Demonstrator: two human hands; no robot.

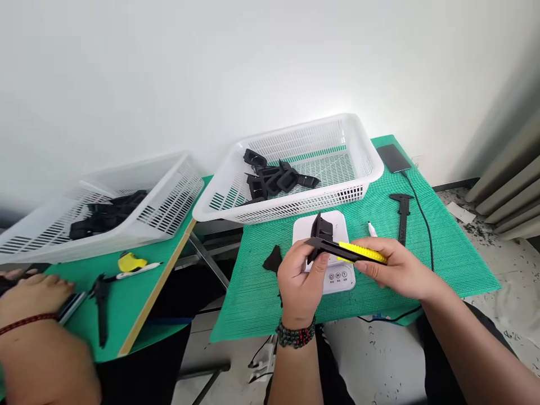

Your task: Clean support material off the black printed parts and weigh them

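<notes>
My left hand (300, 281) is closed round a black plastic part (321, 232), holding it just above a small white scale (337, 275). In my right hand (400, 267) I grip a yellow and black utility knife (356, 252), its black tip laid against the part near my left thumb. A loose black scrap (273, 260) lies on the green mat (442, 247) just left of my left hand.
A white basket (363, 174) with several black parts stands behind the scale. A black caliper (403, 211), a white marker (372, 229) and a phone (393, 157) with cable lie at right. On the left table another person's hand (29, 292) rests near a second basket (177, 197).
</notes>
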